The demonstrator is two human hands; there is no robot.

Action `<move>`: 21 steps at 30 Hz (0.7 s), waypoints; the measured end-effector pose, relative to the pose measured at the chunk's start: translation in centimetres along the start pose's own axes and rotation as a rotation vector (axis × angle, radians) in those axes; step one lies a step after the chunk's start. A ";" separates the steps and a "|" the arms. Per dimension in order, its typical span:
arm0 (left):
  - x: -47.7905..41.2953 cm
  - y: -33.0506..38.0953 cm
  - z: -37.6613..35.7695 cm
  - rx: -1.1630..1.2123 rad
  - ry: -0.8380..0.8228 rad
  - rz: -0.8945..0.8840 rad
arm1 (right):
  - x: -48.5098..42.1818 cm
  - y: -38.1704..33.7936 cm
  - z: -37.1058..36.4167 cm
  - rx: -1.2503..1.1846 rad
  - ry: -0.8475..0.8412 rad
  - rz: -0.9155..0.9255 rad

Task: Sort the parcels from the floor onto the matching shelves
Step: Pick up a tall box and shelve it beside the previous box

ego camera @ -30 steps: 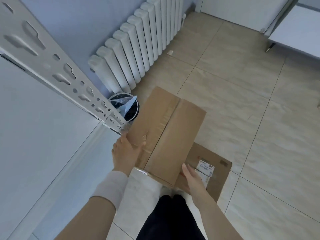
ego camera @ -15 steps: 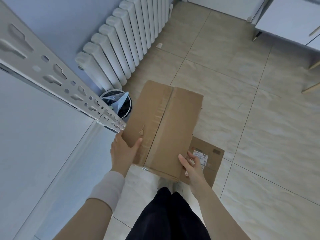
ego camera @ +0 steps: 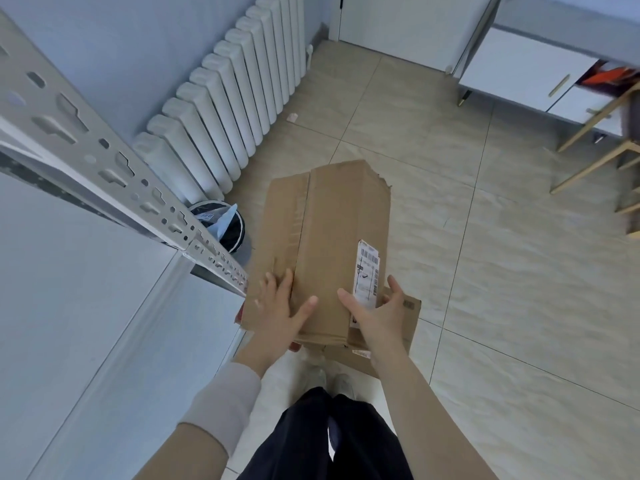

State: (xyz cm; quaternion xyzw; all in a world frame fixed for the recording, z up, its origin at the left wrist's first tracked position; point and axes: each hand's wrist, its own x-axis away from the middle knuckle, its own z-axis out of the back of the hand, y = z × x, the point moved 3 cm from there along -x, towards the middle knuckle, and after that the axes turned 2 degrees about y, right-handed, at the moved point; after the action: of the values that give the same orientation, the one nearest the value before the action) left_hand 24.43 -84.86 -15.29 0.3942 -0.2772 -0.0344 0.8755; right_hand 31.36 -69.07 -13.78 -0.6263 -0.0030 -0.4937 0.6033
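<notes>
Floor (ego camera: 502,271) laid in large beige stone-effect tiles, evenly lit. Pale blue wall (ego camera: 121,36) at left carries a white column radiator (ego camera: 235,98), with a black bin (ego camera: 232,233) at its near end. White cabinet (ego camera: 519,67) with brass-coloured handles stands far right, near a light wooden frame (ego camera: 595,147).

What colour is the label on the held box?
The label is white with black print; head view.

From my seat, the box (ego camera: 325,244) fills the middle. On the left the shelf post (ego camera: 104,157) slants in just beside its near corner, with a bin (ego camera: 225,226) and radiator (ego camera: 235,98) crowding behind. A second box (ego camera: 394,341) lies on the floor below the right hand (ego camera: 377,313). To the right, tiled floor (ego camera: 519,271) lies open as far as the chair legs (ego camera: 595,150).
</notes>
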 end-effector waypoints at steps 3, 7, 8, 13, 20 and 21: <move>1.3 0.9 -1.3 0.075 -0.100 -0.012 | 0.2 -0.2 -0.4 0.110 0.017 0.021; 1.9 1.1 -1.8 0.056 -0.080 -0.013 | 0.0 -0.2 -1.2 0.174 -0.036 0.033; 1.8 1.1 -1.6 0.069 -0.068 -0.006 | 0.0 -0.2 -1.3 0.182 -0.075 0.024; 1.2 0.3 -0.4 0.140 -0.084 0.048 | -0.7 -0.1 -0.8 -0.025 -0.216 -0.135; 2.1 0.6 -0.1 0.467 -0.027 0.105 | 1.0 -0.1 -1.5 -0.005 -0.320 -0.151; 2.5 1.0 -0.1 0.504 0.010 0.096 | 1.2 -0.2 -1.4 -0.019 -0.329 -0.147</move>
State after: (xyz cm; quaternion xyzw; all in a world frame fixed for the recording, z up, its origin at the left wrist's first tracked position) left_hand 26.38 -84.78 -13.48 0.5867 -0.2909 0.0794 0.7516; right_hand 31.00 -70.83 -13.15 -0.7025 -0.1428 -0.4272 0.5510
